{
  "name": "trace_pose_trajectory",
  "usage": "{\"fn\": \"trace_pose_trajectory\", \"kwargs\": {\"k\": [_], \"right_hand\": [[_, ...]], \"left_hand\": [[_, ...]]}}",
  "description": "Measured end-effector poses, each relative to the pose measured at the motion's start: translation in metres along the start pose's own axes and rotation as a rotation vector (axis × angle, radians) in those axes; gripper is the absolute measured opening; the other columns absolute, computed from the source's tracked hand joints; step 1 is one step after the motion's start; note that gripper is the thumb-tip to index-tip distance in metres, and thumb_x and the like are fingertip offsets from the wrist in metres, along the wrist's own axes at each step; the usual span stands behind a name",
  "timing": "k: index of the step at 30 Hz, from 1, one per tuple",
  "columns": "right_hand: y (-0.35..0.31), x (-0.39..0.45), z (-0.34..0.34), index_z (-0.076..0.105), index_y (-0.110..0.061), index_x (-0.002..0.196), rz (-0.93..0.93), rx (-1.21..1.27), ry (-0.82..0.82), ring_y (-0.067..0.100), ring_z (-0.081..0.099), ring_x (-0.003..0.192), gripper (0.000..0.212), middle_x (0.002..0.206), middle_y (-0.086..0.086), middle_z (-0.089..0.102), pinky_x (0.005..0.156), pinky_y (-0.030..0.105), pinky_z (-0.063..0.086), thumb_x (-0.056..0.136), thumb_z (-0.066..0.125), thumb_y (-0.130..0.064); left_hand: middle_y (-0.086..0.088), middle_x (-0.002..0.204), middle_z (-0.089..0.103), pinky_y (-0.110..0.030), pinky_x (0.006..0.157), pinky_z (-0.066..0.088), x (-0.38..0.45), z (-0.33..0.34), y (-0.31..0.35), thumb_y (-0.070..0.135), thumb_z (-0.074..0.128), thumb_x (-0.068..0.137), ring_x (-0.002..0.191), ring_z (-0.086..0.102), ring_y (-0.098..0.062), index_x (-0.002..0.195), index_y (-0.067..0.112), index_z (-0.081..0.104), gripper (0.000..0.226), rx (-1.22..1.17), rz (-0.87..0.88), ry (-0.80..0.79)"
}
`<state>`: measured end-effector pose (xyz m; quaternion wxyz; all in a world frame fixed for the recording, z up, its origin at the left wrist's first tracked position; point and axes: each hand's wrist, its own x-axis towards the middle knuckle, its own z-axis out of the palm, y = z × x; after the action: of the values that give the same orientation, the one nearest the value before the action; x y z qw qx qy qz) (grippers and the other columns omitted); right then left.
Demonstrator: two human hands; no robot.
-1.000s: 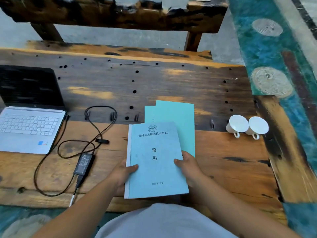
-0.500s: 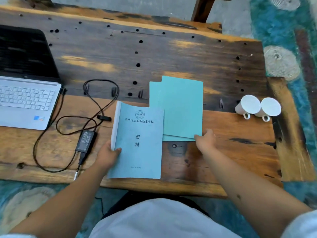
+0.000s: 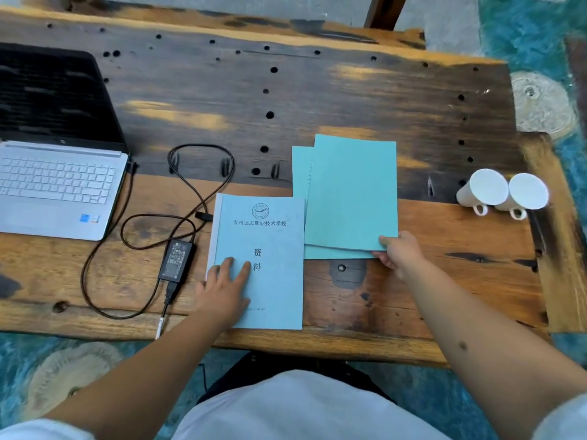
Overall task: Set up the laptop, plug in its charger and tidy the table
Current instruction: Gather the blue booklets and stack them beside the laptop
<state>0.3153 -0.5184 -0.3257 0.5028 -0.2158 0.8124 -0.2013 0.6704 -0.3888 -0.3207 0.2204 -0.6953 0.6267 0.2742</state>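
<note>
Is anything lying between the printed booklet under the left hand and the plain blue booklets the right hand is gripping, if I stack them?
Nothing visible. The printed booklet sits right beside the plain booklets, edges nearly touching. The two white cups stand farther right, clear of that path.

Landmark = printed booklet (image 3: 259, 262), flat on bench (image 3: 349, 100) near front edge. Charger brick (image 3: 176, 260) just left of it, cable (image 3: 203, 185) looping behind-left. Open laptop (image 3: 54, 185) further left. Two plain booklets (image 3: 349, 195) overlapped, right and slightly behind, touching its edge. Two cups (image 3: 503, 195) far right, on their sides, touching each other.
</note>
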Motion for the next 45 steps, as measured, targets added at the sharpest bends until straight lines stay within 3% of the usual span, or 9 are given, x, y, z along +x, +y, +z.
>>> {"fn": "trace_pose_trajectory", "kwargs": {"k": [9,12,17,22,24,27,33,38,45], "right_hand": [[-0.050,-0.093,-0.045,0.057,-0.024,0.100,-0.351,0.050,0.142,0.016,0.065,0.082,0.015,0.105,-0.004,0.065,0.054,0.028,0.051,0.095,0.056,-0.010],[-0.044,-0.149,-0.052,0.052,-0.026,0.092,-0.653,-0.231,0.271,0.015,0.062,0.074,0.015,0.083,-0.012,0.061,0.050,0.026,0.043,0.093,0.060,-0.013],[-0.018,-0.233,-0.025,0.061,-0.014,0.084,-1.268,-0.865,0.419,0.030,0.054,0.036,0.030,0.051,0.005,0.058,0.032,0.027,0.036,0.059,0.077,-0.009],[0.005,-0.246,-0.006,0.070,-0.024,0.097,-1.460,-1.073,0.127,0.022,0.066,0.055,0.029,0.080,-0.001,0.072,0.043,0.027,0.048,0.071,0.069,-0.036],[0.014,-0.235,-0.008,0.065,-0.024,0.111,-1.321,-0.925,-0.126,0.021,0.070,0.089,0.040,0.109,-0.002,0.072,0.071,0.037,0.058,0.082,0.057,-0.050],[0.021,-0.208,-0.015,0.048,-0.027,0.139,-0.916,-0.565,-0.166,0.008,0.040,0.131,0.064,0.142,-0.015,0.044,0.113,0.033,0.033,0.083,0.060,-0.056],[0.010,-0.154,-0.031,0.055,-0.010,0.132,0.085,0.475,-0.665,0.035,0.065,0.113,0.058,0.128,0.016,0.066,0.088,0.050,0.057,0.081,0.071,-0.033],[0.012,-0.152,-0.007,0.060,-0.010,0.123,-0.080,0.294,-0.721,0.029,0.069,0.107,0.034,0.117,0.009,0.073,0.088,0.045,0.057,0.092,0.058,0.004],[0.022,-0.160,0.055,0.065,-0.019,0.110,-0.193,-0.011,-0.630,0.016,0.071,0.097,0.034,0.111,-0.001,0.073,0.079,0.030,0.057,0.092,0.055,0.008]], "left_hand": [[-0.007,0.164,0.008,-0.050,0.116,0.026,-0.007,-0.045,0.016,0.050,0.057,0.091,0.148,0.017,-0.032,0.156,0.027,0.012,0.082,-0.120,-0.018,-0.217],[-0.007,0.157,0.036,-0.038,0.112,0.035,-0.017,-0.087,0.062,0.051,0.059,0.093,0.139,0.040,-0.026,0.151,0.018,0.034,0.072,-0.675,0.031,-0.208],[0.001,0.139,0.060,-0.054,0.095,0.052,-0.044,-0.154,0.145,0.055,0.065,0.085,0.120,0.060,-0.022,0.137,0.033,0.051,0.059,-1.806,0.322,-0.405],[-0.020,0.120,0.070,-0.051,0.079,0.059,-0.046,-0.141,0.122,-0.003,0.048,0.096,0.105,0.069,-0.040,0.128,0.012,0.056,0.036,-1.894,0.280,-0.296],[-0.024,0.119,0.069,-0.049,0.075,0.059,-0.046,-0.132,0.104,-0.007,0.051,0.091,0.104,0.069,-0.043,0.125,0.012,0.057,0.039,-1.919,0.331,-0.327],[-0.025,0.126,0.065,-0.053,0.079,0.057,-0.046,-0.130,0.084,-0.003,0.059,0.083,0.109,0.065,-0.047,0.127,0.014,0.058,0.047,-1.953,0.416,-0.397],[-0.025,0.129,0.063,-0.056,0.080,0.057,-0.046,-0.119,0.056,-0.002,0.062,0.081,0.112,0.064,-0.047,0.127,0.016,0.063,0.050,-1.999,0.395,-0.490],[-0.020,0.123,0.069,-0.052,0.076,0.059,-0.040,-0.101,0.036,-0.007,0.060,0.086,0.107,0.068,-0.043,0.129,0.019,0.058,0.049,-1.892,0.199,-0.377],[-0.009,0.110,0.074,-0.044,0.075,0.061,-0.029,-0.071,0.001,0.001,0.062,0.093,0.088,0.073,-0.026,0.118,0.015,0.060,0.029,-1.348,-0.099,-0.013]]}}
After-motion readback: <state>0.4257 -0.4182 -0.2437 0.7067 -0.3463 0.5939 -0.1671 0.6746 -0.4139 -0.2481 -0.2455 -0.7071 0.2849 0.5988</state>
